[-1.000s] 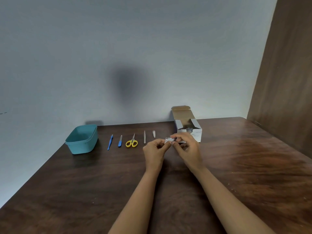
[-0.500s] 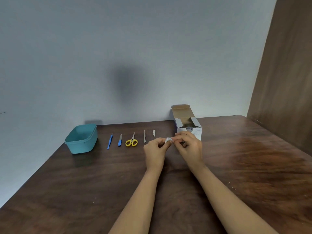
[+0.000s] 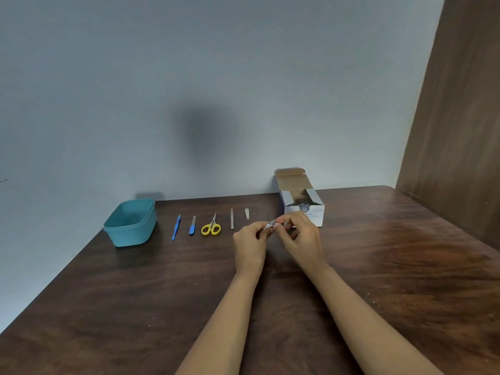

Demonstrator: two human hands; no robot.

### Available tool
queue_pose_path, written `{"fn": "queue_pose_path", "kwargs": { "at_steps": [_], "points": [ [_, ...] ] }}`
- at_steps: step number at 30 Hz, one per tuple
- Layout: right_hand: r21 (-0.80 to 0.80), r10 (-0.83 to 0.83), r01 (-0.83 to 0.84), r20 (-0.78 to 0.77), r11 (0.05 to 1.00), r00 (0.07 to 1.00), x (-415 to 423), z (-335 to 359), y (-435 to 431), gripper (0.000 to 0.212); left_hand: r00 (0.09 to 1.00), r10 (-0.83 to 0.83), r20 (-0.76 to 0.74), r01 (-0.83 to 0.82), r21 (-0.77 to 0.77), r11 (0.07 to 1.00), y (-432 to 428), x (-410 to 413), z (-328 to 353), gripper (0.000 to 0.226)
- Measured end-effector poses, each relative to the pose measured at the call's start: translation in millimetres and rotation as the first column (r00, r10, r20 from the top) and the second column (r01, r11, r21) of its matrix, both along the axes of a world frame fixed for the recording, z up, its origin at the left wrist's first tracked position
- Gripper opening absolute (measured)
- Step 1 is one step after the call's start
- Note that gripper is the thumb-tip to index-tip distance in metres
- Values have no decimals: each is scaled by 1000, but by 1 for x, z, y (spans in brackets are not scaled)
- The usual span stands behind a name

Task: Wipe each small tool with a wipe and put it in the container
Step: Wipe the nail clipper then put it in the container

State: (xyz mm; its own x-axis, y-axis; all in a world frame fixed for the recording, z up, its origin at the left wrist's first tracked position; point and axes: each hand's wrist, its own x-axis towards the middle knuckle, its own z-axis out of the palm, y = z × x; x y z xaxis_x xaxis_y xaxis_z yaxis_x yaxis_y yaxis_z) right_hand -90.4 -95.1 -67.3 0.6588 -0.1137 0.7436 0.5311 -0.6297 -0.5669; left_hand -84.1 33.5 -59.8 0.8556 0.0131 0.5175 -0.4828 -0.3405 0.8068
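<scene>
My left hand [image 3: 250, 243] and my right hand [image 3: 301, 238] meet above the table's middle and both pinch a small white wipe packet [image 3: 271, 224]. Behind them several small tools lie in a row: a blue cuticle pusher [image 3: 176, 228], a blue-handled file [image 3: 192, 225], yellow scissors [image 3: 211, 227], metal tweezers [image 3: 232, 218] and a nail clipper [image 3: 246, 214]. A teal container [image 3: 131, 222] stands at the row's left end with nothing visible inside.
An open white cardboard box of wipes [image 3: 303, 205] stands just behind my right hand, near the wall. The dark wooden table [image 3: 135, 293] meets a grey wall at the back. A brown wooden panel [image 3: 457, 117] rises at the right.
Both hands keep working the wipe packet between their fingertips; the fingers shifted slightly. The tools, container and box have not moved.
</scene>
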Motion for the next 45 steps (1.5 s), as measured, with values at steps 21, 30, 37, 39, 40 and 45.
{"fn": "queue_pose_path", "kwargs": {
  "at_steps": [21,30,37,39,40,45],
  "points": [
    [1,-64,64,-64,998,996,2,-1,-2,9,1000,1,-22,-3,-104,995,-2,7,-3,15],
    [-125,-121,100,-167,987,979,1,0,1,11,995,41,-87,-51,-113,992,-2,9,-4,7],
    [432,-180,279,-255,858,950,4,3,-12,16,961,190,-202,-202,-41,979,-4,21,0,14],
    [580,-133,287,-294,762,946,8,2,-16,14,959,181,-216,-189,-18,982,-6,27,2,15],
    [631,-112,288,-305,720,946,8,2,-18,14,960,174,-218,-175,17,984,-8,29,2,16],
    [673,-88,290,-317,680,944,8,3,-19,13,953,231,-195,-152,348,925,-17,39,-1,26]
  ]
}}
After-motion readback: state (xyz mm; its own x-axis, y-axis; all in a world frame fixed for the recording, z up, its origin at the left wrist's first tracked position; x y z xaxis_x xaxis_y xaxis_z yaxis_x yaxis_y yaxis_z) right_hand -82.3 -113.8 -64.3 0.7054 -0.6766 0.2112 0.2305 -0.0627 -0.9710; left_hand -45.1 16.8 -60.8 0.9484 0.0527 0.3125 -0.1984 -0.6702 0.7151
